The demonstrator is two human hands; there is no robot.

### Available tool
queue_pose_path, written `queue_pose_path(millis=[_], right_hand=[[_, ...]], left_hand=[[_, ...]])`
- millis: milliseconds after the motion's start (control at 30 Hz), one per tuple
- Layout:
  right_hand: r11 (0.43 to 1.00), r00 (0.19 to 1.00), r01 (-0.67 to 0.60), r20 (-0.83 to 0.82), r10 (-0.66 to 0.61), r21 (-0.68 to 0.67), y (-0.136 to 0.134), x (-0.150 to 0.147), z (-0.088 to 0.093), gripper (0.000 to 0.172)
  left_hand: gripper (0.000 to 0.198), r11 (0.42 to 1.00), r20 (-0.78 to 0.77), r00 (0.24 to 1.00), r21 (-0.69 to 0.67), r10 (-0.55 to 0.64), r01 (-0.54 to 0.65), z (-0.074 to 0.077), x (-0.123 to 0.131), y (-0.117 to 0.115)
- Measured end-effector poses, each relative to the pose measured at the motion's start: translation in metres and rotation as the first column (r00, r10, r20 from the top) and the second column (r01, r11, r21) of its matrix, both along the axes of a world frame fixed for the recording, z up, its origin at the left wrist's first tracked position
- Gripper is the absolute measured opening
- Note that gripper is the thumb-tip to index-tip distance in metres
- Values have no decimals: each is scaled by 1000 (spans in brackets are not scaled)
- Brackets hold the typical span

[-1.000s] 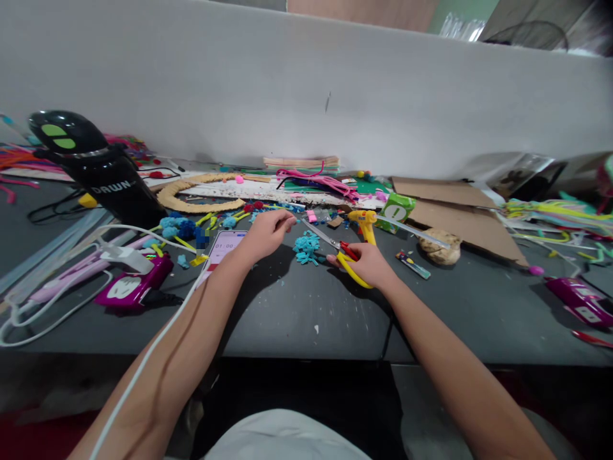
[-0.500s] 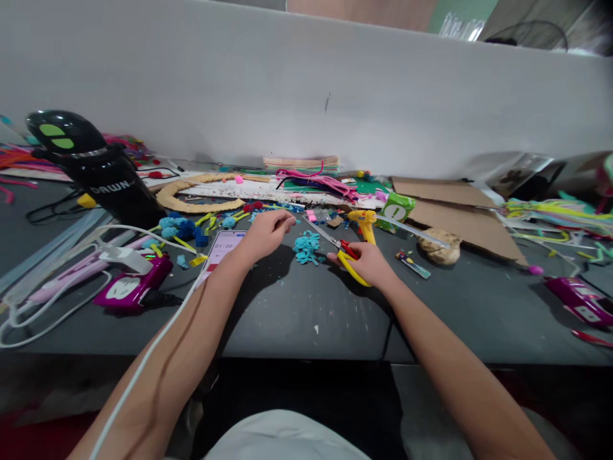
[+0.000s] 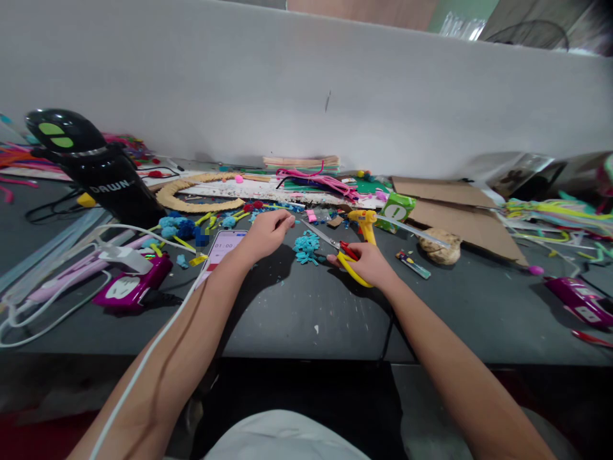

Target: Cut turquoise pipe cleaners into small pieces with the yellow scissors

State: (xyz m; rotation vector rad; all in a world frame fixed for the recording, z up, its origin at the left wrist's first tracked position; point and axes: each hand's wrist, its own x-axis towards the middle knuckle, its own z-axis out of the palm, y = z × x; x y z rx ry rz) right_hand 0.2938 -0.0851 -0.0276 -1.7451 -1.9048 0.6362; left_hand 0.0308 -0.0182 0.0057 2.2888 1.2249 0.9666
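My right hand (image 3: 368, 263) is wrapped round the red and yellow handles of a pair of scissors (image 3: 345, 250), whose blades point up and left toward my other hand. My left hand (image 3: 271, 231) has its fingertips pinched together near the blade tips; whatever is between them is too small to make out. Under the blades lies a heap of short light-blue cut pieces (image 3: 306, 246) on the grey table (image 3: 306, 306). A phone (image 3: 224, 246) with a timer on its screen is partly covered by my left forearm.
A yellow glue gun (image 3: 364, 223) stands just beyond my right hand, near a green box (image 3: 396, 211). To the left are a black bottle (image 3: 112, 179) and a purple power strip (image 3: 134, 284) with white cables. Cardboard (image 3: 464, 217) lies at the right.
Both hands stay almost in place. The scissor blades look slightly closer to the left fingertips' level; little else differs.
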Motion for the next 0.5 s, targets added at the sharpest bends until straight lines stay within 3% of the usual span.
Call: queue_pose_path(millis=[500], right_hand=[[1000, 1000, -7, 5, 7, -4, 0, 0, 0, 57]], left_hand=[[31, 1000, 22, 999, 19, -23, 23, -3, 1, 2]])
